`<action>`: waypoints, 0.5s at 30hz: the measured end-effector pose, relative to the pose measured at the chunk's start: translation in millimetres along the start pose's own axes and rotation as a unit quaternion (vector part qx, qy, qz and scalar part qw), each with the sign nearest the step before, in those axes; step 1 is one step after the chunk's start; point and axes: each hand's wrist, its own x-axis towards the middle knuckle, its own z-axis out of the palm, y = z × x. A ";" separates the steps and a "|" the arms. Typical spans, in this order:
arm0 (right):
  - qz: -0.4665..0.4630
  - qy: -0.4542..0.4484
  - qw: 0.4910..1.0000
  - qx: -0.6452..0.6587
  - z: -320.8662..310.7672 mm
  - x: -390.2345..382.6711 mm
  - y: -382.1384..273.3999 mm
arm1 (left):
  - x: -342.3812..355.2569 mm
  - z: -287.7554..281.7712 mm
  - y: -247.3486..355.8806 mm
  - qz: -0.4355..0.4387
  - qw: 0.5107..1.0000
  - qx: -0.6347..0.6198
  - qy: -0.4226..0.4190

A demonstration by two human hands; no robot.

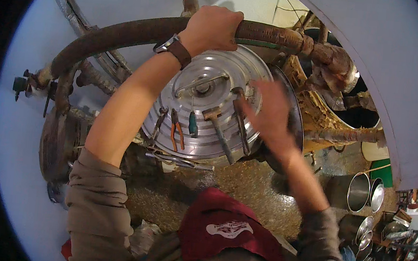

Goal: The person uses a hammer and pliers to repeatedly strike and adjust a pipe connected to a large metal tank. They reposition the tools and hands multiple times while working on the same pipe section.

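Observation:
My left hand (213,29), with a brown-strapped watch on the wrist, is closed over a thick brown pipe (128,29) that curves across the far side. Below it lies a round, ribbed metal lid (252,67) with a bar handle (203,85). Tools rest in a row on the lid: a small wrench (159,122), orange-handled pliers (177,133), a teal-handled screwdriver (192,124), a hammer (219,134) and a larger wrench (241,123). Blurred by motion, my right hand (271,111) hovers beside the larger wrench, thumb apart from the fingers; contact with it is unclear.
Metal pots (353,192) stand on the speckled floor (257,199) at the right. Worn wrapped pipes (334,64) run beside an open drum (357,116). A green container (383,172) sits farther right. White walls (31,115) enclose the left side.

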 end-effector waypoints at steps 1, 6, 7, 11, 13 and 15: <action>0.114 -0.146 0.982 0.033 19.7 -34.9 -5.3 | -0.3 -0.1 0.1 -0.017 1.000 -0.001 0.000; 0.210 -0.297 0.930 -0.048 126.9 -138.7 -4.1 | 2.1 -3.2 4.8 -0.027 1.000 0.007 -0.010; 0.209 -0.331 0.918 -0.062 140.6 -143.4 -1.6 | 3.2 -4.5 6.0 -0.022 1.000 0.009 -0.005; 0.280 -0.376 0.883 -0.009 176.2 -143.1 -0.1 | 3.9 -10.9 8.9 -0.020 0.999 0.020 -0.025; 0.321 -0.396 0.859 0.044 187.6 -136.8 4.1 | 5.4 -12.8 10.0 -0.028 0.998 0.017 -0.045; 0.465 -0.331 0.767 0.292 190.6 -132.2 7.6 | 6.1 -14.1 11.1 -0.031 0.998 0.026 -0.053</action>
